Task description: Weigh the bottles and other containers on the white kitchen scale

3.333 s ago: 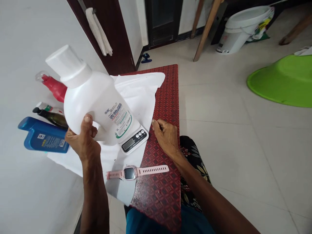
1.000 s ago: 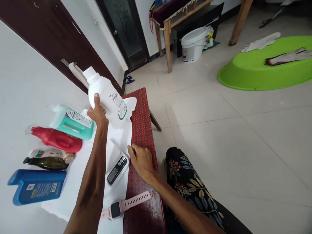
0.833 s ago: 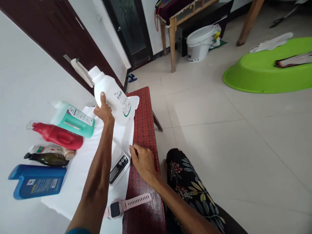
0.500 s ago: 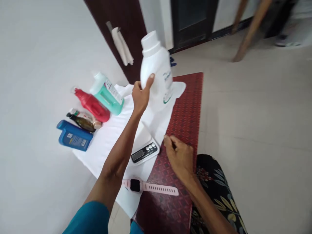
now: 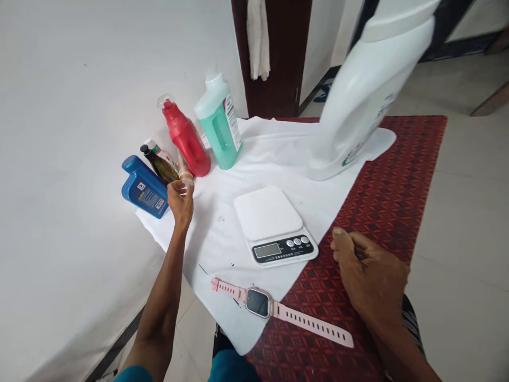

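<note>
My left hand (image 5: 181, 204) is at the row of bottles by the wall, fingers curled around the lower end of a small tan-ended bottle (image 5: 184, 168). Beside it lean a blue bottle (image 5: 145, 188), a dark green bottle (image 5: 162, 167), a white bottle with a green and red label (image 5: 158, 150), a red bottle (image 5: 186, 139) and a turquoise bottle (image 5: 220, 127). My right hand (image 5: 369, 276) rests loosely closed at the table's right side, holding nothing visible. Between my hands lies a white kitchen scale (image 5: 270, 212). The large white detergent bottle (image 5: 369, 90) stands alone behind it.
A pink smartwatch (image 5: 258, 302) lies at the near edge of the white cloth (image 5: 222, 239). The cloth partly covers the red patterned table (image 5: 401, 175). A wall is on the left. A towel (image 5: 258, 40) hangs on the dark door behind.
My left hand has let go of the large white detergent bottle and moved left to the small tan-ended bottle. The detergent bottle has gone from above the scale to the back right. My right hand stays closed.
</note>
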`<state>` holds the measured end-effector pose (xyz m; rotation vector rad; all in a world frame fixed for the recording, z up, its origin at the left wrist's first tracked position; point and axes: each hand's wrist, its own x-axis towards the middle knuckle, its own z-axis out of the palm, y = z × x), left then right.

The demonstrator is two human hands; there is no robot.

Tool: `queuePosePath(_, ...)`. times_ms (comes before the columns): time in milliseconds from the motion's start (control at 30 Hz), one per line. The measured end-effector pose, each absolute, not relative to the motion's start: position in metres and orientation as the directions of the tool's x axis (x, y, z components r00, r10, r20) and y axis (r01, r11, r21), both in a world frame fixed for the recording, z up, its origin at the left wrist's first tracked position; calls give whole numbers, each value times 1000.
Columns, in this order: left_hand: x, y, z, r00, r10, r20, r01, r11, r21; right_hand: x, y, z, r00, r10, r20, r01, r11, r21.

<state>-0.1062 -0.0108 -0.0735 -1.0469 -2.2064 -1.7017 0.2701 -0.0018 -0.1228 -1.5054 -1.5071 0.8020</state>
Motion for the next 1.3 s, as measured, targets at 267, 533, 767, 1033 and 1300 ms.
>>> queuePosePath(267,-171,-61,-49,-632,-116,766,695,352,627,262,-2,-112,176,984,37,468,-51,-882)
queuePosePath(533,-231,-71,-62,-872,69,485,482,302,823,261,-1,-115,139,986,91,471,15,-882)
queuePosePath(767,-199,-75,-68,-796,20,604,604,1,797,263,-1,-123,115,982,152,480,79,-874)
queuePosePath(1033,-101,-94,-60,-828,148,540,521,-153,840,263,-1,-124,84,983,160,493,99,-864)
queuePosePath(1300,-8,-53,-27,-713,356,604,478,-383,790,263,-1,-125,99,980,175,468,109,-877)
